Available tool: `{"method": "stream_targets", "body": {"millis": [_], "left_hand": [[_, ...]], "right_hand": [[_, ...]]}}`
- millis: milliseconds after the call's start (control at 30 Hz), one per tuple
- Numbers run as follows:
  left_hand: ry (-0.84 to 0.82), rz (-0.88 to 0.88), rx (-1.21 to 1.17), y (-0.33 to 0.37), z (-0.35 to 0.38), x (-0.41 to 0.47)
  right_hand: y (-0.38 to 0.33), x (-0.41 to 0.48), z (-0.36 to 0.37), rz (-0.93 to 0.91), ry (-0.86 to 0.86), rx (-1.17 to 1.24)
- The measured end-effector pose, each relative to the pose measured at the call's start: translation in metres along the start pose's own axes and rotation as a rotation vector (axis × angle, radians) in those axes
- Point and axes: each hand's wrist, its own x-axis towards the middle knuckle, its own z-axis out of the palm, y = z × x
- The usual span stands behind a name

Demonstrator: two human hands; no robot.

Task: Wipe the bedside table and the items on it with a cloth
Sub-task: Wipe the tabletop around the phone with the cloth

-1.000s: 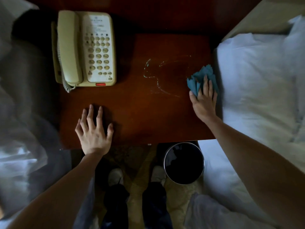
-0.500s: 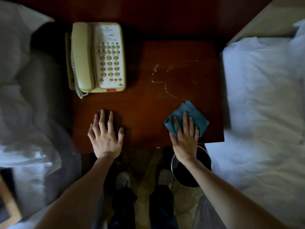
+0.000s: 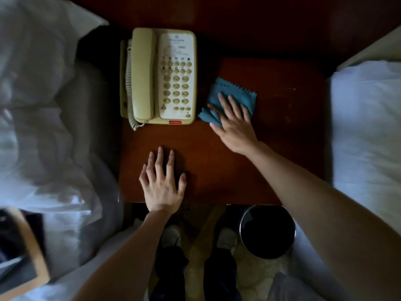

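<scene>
Two hands flat on the bedside table: right hand, fingers straight, pressing the blue cloth onto the wood just right of the telephone, seemingly for wiping pressure; left hand, fingers spread, holding nothing, at the near edge, likely as a brace.

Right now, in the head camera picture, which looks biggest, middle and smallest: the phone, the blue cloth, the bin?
1. phone
2. bin and blue cloth: they look about alike. The right hand covers part of the cloth, so I won't rank them.
</scene>
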Motion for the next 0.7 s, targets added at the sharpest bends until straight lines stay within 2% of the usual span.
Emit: {"method": "stream_targets", "body": {"millis": [200, 367, 500, 700], "left_hand": [[0.004, 0.008, 0.015, -0.001, 0.001, 0.000], [0.021, 0.006, 0.012, -0.003, 0.008, 0.000], [0.034, -0.004, -0.013, -0.001, 0.003, 0.001], [0.016, -0.015, -0.012, 0.002, -0.002, 0.000]], "right_hand": [[0.024, 0.064, -0.026, 0.043, -0.017, 0.037], [0.043, 0.077, -0.047, 0.108, -0.038, 0.067], [0.081, 0.067, -0.057, 0.201, -0.041, 0.112], [0.150, 0.032, -0.060, 0.449, -0.001, 0.171]]}}
